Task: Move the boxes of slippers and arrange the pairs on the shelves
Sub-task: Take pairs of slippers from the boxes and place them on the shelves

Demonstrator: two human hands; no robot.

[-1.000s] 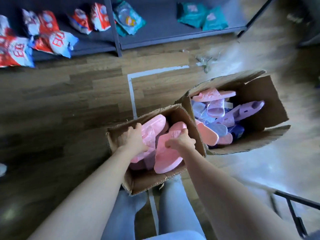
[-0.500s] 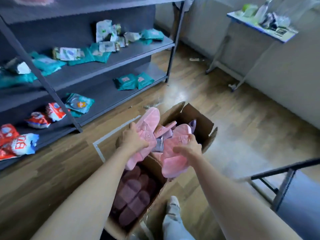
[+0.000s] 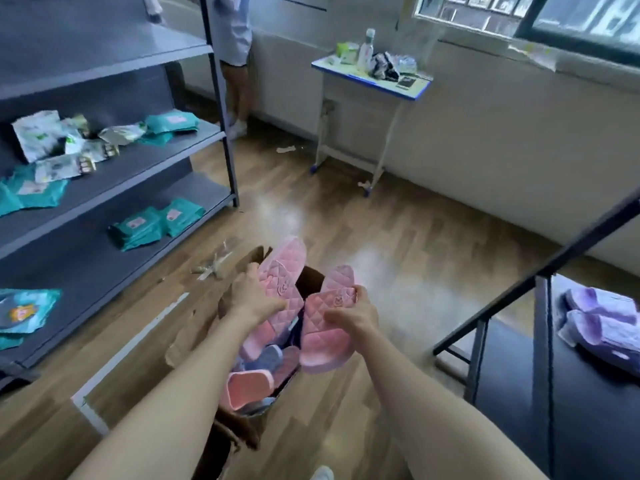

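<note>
1. Left grip (image 3: 254, 299) is curled round the strap of a pink quilted slipper (image 3: 282, 268), whose toe points up and away. Right grip (image 3: 353, 315) pinches the strap edge of the second pink slipper (image 3: 325, 344), which hangs heel-down. Both slippers are held above the open cardboard box (image 3: 239, 431) at lower centre.
2. More slippers, pink and bluish, lie jumbled in that box. A purple pair (image 3: 602, 323) sits on the dark shelf (image 3: 554, 410) at the right edge, which is probably where this pair goes.
3. The second slipper seems held only by a thin edge. A quick swing towards the shelf could shake it loose, dropping it into the box or onto the floor.
4. A slanted frame bar (image 3: 554, 268) crosses the route to the dark shelf, so a slipper carried low could knock against it.
5. The box flap (image 3: 251, 261) stands just beside the left grip, and snagging it could tip the box.
6. Setting the two down apart or facing opposite ways would spoil the pairing.
</note>
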